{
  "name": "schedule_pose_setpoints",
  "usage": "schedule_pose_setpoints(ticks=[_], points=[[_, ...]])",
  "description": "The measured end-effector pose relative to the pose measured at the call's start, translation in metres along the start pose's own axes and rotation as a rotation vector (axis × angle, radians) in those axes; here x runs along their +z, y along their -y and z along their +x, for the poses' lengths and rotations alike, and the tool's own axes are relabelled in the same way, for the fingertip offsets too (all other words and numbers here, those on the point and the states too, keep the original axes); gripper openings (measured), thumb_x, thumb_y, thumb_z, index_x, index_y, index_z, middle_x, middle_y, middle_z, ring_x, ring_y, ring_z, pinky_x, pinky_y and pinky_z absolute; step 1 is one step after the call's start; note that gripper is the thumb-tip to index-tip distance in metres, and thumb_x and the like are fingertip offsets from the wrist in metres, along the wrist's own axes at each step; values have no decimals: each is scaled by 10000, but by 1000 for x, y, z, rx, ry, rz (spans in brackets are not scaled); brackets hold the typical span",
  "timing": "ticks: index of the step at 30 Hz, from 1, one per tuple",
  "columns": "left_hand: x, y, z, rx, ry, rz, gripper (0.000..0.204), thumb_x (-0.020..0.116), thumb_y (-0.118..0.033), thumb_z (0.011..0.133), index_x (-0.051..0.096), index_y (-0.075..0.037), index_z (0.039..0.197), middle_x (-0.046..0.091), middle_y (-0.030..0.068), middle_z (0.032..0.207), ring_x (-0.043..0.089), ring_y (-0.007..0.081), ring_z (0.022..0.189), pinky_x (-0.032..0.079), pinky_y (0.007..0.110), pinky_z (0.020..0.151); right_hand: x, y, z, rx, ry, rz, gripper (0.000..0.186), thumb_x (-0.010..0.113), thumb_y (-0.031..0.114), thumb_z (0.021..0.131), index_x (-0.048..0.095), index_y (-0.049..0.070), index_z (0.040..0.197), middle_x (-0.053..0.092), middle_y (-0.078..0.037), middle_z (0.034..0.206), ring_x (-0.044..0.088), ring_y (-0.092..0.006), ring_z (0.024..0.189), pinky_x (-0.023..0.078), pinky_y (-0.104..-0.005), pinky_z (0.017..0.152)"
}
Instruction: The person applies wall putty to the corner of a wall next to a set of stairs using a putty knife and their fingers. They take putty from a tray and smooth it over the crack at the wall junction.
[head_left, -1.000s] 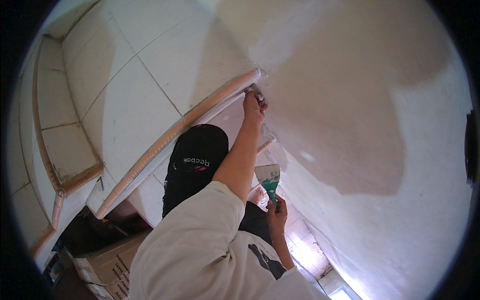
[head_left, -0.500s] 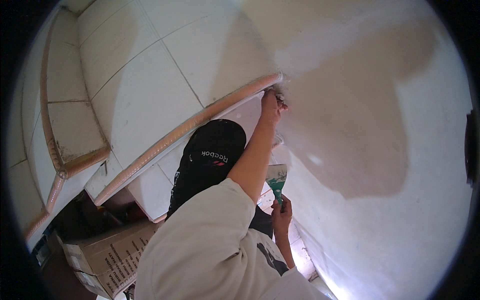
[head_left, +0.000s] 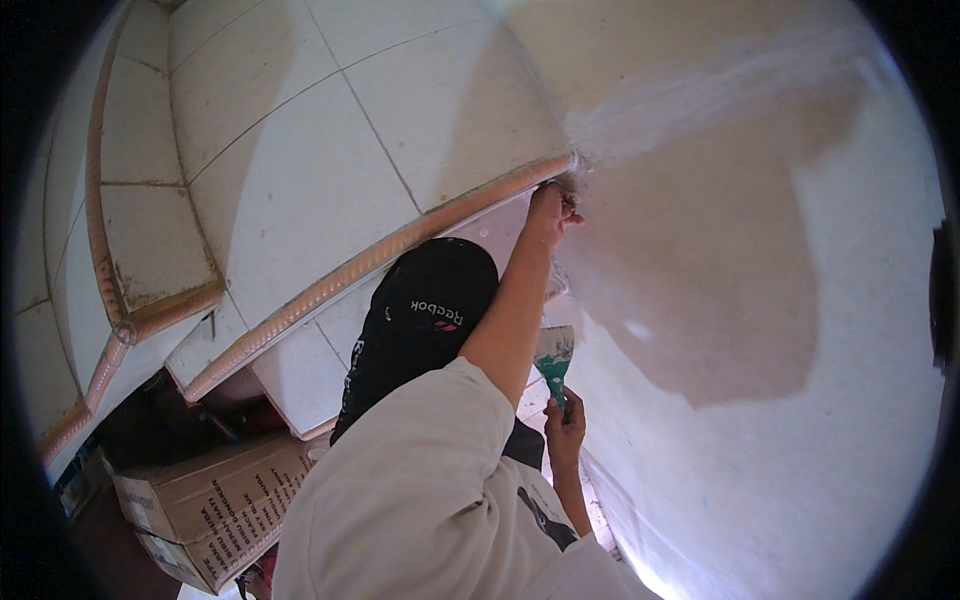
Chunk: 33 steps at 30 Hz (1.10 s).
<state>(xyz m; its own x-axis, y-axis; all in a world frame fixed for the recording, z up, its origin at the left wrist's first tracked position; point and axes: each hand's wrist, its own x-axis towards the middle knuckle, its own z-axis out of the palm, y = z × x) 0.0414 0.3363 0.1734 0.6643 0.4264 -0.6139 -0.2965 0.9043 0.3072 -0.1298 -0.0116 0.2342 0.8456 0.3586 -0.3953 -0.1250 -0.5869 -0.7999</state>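
Scraper (head_left: 554, 352), one: between left forearm (head_left: 508, 330) and wall (head_left: 720, 250); right hand (head_left: 566, 425) closed round its handle, presumably keeping the blade clear. Left hand (head_left: 547, 217), one: fingers curled below the trim (head_left: 400, 240), apparently to reach the corner; contents, cannot tell. Box (head_left: 215, 505), one

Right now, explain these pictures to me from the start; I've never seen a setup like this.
There is no machine: these are a person's own bare hands, seen from a wide fisheye camera on their head, looking down, so straight edges look bent. The right hand has a green-handled scraper in its grip. The left hand is by the wall, just below the tan rounded edging of a tiled surface; whether it holds anything is too small to tell. A cardboard box sits at lower left.
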Motion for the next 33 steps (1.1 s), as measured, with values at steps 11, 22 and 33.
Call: schedule_pose_setpoints(ticks=[11,22,33], points=[[11,-6,-9,34,60,1,151,462,-180,903,542,-124,788,483,-4,577,427,124,436,499,413,577,-1,-6,-1,1,1,13,351,640,200,922,535,22,1206,575,-5,777,467,-45,579,361,-203,481],[30,1,-29,46,22,-74,141,478,-218,917,552,-134,833,489,-25,594,419,124,420,527,411,525,6,-3,-2,6,26,-8,334,630,176,924,542,19,1206,588,-19,812,513,-81,695,417,-227,600],[3,33,-20,114,-429,-116,188,445,-256,892,490,-84,951,484,52,682,475,173,512,483,374,457,9,0,0,69,12,9,319,624,160,924,550,20,1200,583,-14,799,487,-75,681,401,-233,597]])
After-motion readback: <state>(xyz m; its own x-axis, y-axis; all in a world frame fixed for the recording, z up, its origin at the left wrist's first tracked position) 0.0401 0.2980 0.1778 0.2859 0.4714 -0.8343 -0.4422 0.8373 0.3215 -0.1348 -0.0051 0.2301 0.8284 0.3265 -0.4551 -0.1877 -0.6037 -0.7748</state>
